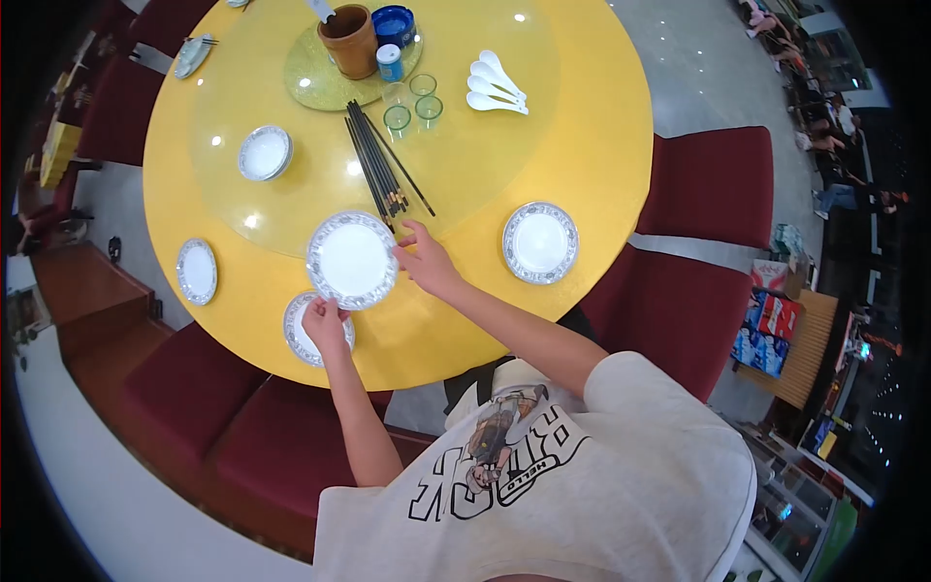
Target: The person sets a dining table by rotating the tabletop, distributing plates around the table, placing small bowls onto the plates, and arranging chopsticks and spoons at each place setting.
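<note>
A white plate (351, 260) with a grey patterned rim is held up over the near side of the yellow round table, between my two hands. My left hand (327, 322) pinches its lower rim, thumb on top. My right hand (427, 260) has its fingers at the right rim, with the index finger stretched away from the plate. Below my left hand a second patterned plate (294, 328) lies near the table edge, partly covered by the hand. Just beyond the held plate, a bunch of black chopsticks (373, 160) lies on the glass turntable.
More plates lie at the right (540, 242) and left (197, 272) of the table (465, 339). The turntable carries stacked small dishes (265, 153), white spoons (495, 85), glasses (428, 107), a brown pot (349, 44) and a blue ashtray (394, 24). Dark red chairs (713, 184) surround it.
</note>
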### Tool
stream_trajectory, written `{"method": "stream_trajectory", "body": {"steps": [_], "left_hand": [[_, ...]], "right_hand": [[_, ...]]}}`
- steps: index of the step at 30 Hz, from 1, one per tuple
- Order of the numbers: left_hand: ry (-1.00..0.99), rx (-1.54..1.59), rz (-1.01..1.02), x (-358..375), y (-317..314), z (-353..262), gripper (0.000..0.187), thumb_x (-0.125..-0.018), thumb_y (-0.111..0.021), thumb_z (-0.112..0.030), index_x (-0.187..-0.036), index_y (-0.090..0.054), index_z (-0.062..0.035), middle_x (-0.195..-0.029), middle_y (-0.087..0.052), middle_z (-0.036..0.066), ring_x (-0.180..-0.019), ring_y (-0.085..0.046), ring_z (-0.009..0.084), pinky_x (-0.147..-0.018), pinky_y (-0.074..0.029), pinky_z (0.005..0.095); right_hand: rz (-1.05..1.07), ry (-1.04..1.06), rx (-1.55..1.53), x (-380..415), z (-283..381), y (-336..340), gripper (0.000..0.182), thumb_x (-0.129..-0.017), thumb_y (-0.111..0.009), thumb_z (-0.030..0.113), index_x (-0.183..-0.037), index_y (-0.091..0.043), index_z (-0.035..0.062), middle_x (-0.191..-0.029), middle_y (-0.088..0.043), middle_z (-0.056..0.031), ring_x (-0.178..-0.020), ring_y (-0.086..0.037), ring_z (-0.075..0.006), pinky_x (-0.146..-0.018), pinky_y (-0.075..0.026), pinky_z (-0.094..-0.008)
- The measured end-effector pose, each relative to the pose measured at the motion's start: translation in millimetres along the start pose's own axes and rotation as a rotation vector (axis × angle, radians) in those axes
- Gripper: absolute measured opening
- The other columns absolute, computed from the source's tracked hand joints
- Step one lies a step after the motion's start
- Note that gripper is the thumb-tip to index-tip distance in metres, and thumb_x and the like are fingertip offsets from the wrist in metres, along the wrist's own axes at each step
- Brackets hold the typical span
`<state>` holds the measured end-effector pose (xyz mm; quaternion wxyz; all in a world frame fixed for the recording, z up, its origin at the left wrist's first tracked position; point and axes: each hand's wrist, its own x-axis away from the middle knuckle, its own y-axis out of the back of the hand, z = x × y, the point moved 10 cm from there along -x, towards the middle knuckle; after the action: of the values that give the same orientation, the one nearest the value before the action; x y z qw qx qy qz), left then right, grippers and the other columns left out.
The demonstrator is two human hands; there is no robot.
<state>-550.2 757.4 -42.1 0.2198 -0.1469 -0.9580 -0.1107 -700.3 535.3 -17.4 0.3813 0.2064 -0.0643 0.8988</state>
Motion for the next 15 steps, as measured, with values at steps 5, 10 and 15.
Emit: {"method": "stream_trajectory", "body": {"steps": [5,10,15], "left_hand": [[-0.04,-0.057,0.069,70,-76,-27,0.01,-0.085,-0.056,0.0,-0.092,-0.055,0.0065,-0.077,-0.062,0.008,-0.06,-0.06,0.0107,-0.054,-0.051,0.0214],[-0.122,-0.016,0.16,121,-236,-28,0.014,-0.085,-0.057,-0.003,-0.094,-0.057,0.009,-0.074,-0.062,0.009,-0.06,-0.06,0.0117,-0.054,-0.051,0.0229],[-0.147,-0.131,0.349,139,-429,13,0.018,-0.082,-0.06,-0.005,-0.093,-0.059,0.0094,-0.071,-0.062,0.01,-0.058,-0.059,0.0125,-0.051,-0.049,0.0242]], "right_hand": [[0.053,0.08,-0.017,14,11,95,0.032,-0.086,-0.059,0.016,-0.112,-0.052,-0.0023,-0.086,-0.062,-0.0094,-0.068,-0.06,-0.0143,-0.057,-0.05,-0.0275],[-0.045,0.083,-0.121,2,-16,266,0.022,-0.084,-0.061,0.01,-0.101,-0.057,-0.0033,-0.077,-0.06,-0.0051,-0.064,-0.058,-0.0113,-0.057,-0.049,-0.0254],[-0.211,-0.014,-0.024,-26,-54,450,0.02,-0.082,-0.062,0.008,-0.099,-0.059,-0.0021,-0.077,-0.061,-0.0039,-0.063,-0.059,-0.01,-0.053,-0.049,-0.0241]]}}
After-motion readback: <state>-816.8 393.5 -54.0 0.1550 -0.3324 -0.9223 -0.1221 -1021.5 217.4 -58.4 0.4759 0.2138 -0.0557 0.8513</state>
